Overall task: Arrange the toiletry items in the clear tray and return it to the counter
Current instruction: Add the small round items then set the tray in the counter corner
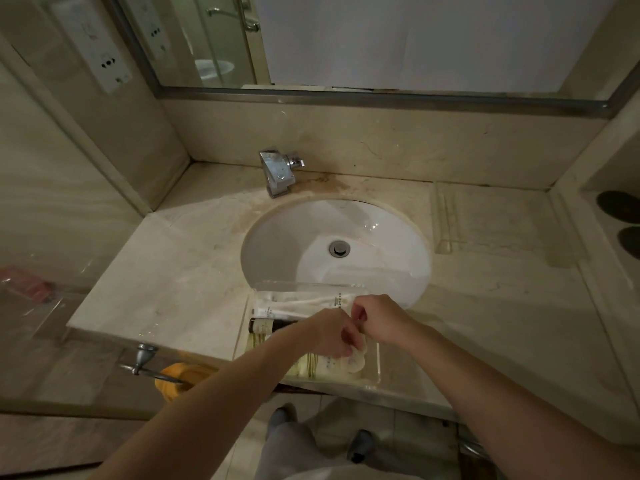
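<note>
Now | labels unreadable | both hands, left (pixel 331 336) and right (pixel 379 318), pinch a packet (pixel 355 358) over tray (pixel 375 374), lower centre frame

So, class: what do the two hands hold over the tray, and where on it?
Both hands pinch a small clear packet by its top edge above the tray; what it contains cannot be told.

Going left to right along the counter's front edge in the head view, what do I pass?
Metal towel bar bracket → orange towel → dark bottle in the clear tray → left hand → right hand.
</note>
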Tool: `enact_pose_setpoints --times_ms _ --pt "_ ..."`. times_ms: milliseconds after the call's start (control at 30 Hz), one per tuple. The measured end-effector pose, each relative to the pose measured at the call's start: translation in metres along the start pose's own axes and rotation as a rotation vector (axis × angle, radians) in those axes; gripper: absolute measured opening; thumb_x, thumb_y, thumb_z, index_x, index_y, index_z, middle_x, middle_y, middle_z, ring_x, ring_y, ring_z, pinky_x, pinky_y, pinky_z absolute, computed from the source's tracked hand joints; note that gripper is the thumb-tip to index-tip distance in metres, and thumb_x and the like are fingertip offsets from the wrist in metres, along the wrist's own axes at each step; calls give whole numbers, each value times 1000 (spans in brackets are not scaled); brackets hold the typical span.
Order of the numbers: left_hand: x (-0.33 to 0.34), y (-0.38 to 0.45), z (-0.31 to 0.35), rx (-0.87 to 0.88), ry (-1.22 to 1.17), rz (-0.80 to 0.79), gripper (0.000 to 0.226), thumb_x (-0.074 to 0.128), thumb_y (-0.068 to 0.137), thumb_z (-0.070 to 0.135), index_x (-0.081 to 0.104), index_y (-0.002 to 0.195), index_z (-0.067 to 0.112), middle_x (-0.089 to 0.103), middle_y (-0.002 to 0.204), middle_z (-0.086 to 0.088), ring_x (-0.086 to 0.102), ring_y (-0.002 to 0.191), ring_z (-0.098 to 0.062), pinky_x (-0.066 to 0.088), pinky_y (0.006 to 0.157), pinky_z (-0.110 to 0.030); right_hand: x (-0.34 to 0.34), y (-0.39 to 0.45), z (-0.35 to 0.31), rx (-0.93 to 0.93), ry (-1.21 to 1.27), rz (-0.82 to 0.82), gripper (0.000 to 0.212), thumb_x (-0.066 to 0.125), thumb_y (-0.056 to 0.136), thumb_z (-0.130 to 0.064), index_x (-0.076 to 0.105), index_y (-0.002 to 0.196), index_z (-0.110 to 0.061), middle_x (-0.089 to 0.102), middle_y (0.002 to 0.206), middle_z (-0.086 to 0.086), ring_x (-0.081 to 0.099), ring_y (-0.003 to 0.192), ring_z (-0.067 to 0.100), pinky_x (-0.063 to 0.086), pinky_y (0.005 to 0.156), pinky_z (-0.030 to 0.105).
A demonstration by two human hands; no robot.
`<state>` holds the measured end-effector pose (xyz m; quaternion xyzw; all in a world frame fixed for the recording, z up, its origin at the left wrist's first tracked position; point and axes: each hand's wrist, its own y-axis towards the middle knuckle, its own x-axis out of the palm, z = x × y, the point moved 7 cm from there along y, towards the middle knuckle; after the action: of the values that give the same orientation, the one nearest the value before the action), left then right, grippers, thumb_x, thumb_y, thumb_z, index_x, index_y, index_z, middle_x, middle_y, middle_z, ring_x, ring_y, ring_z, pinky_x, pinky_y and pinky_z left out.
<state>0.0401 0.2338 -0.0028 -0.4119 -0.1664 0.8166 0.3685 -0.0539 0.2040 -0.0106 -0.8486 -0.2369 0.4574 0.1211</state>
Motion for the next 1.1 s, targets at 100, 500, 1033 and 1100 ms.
enact_pose_setpoints --times_ms 100,500,1033,1100 --pt "8 3 10 65 139 5 23 64 84 3 73 103 12 72 108 -3 66 99 -17 49 89 -23 1 0 3 13 5 -7 22 56 79 -1 65 88 -19 62 89 -1 62 83 20 51 74 31" --pt "16 -2 21 247 298 200 3 63 82 10 65 84 10 62 102 -3 53 82 -13 45 78 -25 -4 1 6 17 58 49 20 50 86 -5 67 88 -16 69 94 2 65 85 20 54 78 32" --pt "-107 -76 -123 -462 -123 1035 24 59 86 12 56 109 10 56 110 -6 57 90 -21 50 80 -29 -13 -13 23 348 -44 359 30 51 92 -23 35 114 -11 65 94 8 65 81 29 47 61 32" --pt "-102 -78 -142 -584 -122 939 19 55 88 16 59 104 7 60 103 -9 58 85 -23 48 72 -30 -7 -12 30 392 -63 316 30 48 92 -28 35 113 -11 65 94 9 65 83 30 51 64 35"
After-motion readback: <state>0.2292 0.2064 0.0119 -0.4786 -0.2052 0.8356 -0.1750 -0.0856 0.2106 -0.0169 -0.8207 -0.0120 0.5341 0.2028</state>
